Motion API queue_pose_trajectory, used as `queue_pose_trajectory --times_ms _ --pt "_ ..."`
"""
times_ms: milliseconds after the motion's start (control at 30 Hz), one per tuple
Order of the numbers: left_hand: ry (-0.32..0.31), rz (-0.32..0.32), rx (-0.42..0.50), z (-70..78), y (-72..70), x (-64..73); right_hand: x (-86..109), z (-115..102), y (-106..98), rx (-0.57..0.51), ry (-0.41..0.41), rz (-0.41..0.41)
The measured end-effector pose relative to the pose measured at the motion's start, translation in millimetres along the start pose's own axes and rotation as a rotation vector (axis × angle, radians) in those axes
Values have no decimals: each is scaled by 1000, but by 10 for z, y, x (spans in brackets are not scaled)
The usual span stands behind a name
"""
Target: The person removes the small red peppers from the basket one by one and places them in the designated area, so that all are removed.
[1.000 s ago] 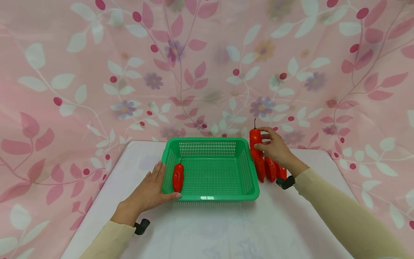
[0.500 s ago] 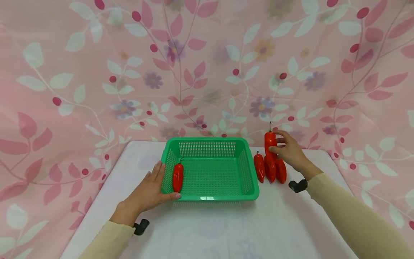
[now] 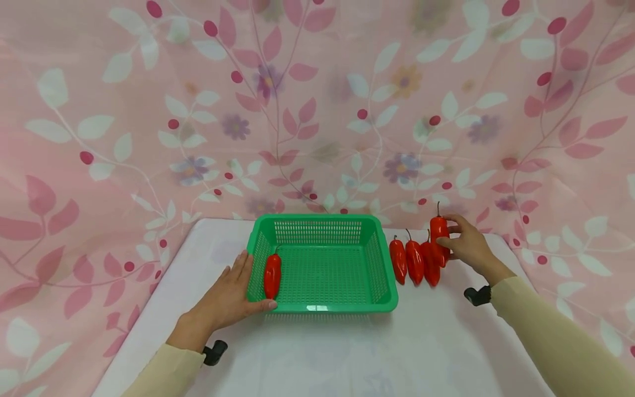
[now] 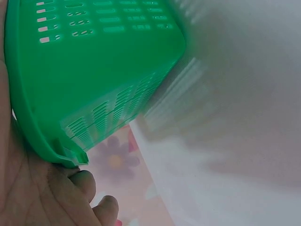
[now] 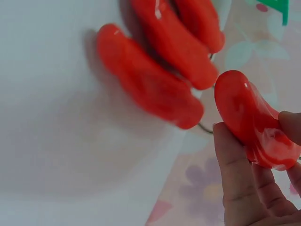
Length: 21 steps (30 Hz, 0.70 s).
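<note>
Looks like an indoor staged tabletop booth, not a working kitchen. Pink floral sheet [image 3: 317, 110] hangs past the surface's far edge and shows beyond its left and right edges too, soft creases in it, so backdrop rather than wall. Surface is a white-covered table [image 3: 317, 353], rounded far corners. Black device [image 3: 215, 353] by the left sleeve [image 3: 161, 374], second black device [image 3: 477, 296] by the right sleeve [image 3: 550, 331]: instrumented recording. Faint marks toward the near edge, probably cloth print, too blurred to confirm. Room type beyond the sheet: can't tell.

A pink leaf-patterned backdrop [image 3: 324, 71] rises behind a white table [image 3: 327, 355]
</note>
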<state>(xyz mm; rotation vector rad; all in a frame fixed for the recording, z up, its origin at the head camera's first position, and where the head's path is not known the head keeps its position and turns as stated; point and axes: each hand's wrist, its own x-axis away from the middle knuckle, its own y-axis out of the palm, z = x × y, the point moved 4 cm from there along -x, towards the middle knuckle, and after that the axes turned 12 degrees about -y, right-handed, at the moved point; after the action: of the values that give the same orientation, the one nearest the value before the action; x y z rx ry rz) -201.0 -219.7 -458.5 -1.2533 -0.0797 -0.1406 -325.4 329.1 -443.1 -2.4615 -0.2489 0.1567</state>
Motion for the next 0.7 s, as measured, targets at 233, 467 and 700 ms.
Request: queue_pose_trajectory --times_ms 233,467,700 --pt "-2 4 11 -9 5 -2 64 290 -63 53 66 -19" --pt "-1 -1 8 -13 30 9 127 480 -19 65 116 -58" --pt "1 5 7 6 2 -2 122 595 40 61 148 -79"
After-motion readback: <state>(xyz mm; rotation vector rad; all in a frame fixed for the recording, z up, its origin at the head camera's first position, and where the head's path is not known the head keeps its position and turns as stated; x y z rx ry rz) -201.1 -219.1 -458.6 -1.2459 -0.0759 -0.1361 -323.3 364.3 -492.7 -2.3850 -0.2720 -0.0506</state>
